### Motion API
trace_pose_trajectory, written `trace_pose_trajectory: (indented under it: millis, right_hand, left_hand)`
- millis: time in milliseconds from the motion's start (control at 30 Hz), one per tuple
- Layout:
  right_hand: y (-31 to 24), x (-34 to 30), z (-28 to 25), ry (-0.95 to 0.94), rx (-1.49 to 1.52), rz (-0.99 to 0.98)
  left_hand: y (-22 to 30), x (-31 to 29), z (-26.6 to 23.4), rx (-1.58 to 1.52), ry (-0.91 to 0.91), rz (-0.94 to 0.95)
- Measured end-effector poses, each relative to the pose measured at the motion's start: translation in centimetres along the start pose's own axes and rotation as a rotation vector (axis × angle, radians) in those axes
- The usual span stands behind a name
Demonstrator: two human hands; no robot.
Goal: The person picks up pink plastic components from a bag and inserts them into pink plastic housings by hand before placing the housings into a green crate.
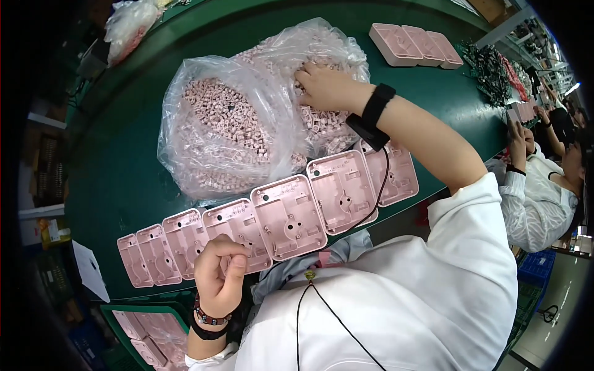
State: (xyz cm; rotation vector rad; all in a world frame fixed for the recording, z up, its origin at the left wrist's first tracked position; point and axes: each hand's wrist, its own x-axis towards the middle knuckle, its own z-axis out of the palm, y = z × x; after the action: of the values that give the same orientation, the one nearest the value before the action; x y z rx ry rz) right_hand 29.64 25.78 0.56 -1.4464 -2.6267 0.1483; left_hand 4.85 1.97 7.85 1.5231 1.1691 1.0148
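Note:
My right hand [327, 88] reaches into the right clear plastic bag [340, 40] of small pink plastic parts [325, 120]. Its thumb and fingers are apart over the parts, and some fingertips are partly hidden. My left hand [221, 272] is held above the row of pink plastic housings with its fingers curled in. Whatever they may hold is hidden. Several open, tray-like housings stand side by side along the near table edge, among them a large one [289, 216] in the middle and a small-looking one [134, 260] at the left end.
Another open bag [179, 133] of pink parts sits to the left. Three pink housings [396, 46] stand at the far right, near dark cables [489, 71]. A green-rimmed crate [114, 309] with pink housings is at lower left. A co-worker [538, 191] sits at right.

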Motion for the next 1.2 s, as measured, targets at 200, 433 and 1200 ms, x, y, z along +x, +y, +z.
trace_pose_trajectory:
  millis: [200,433,1200]
  right_hand:
    - [1.9,1.6,2.3,0.078,-0.084,-0.185]
    - [2.1,2.7,0.7,0.137,-0.112,-0.049]
    - [2.8,4.3,-1.0,0.314,0.020,-0.042]
  left_hand:
    - [-0.9,1.1,1.8,-0.041,0.021,0.115]
    - [-2.8,2.7,1.0,-0.117,0.116,0.213]
    - [-1.6,7.2,6.2,-0.463,0.304,-0.018]
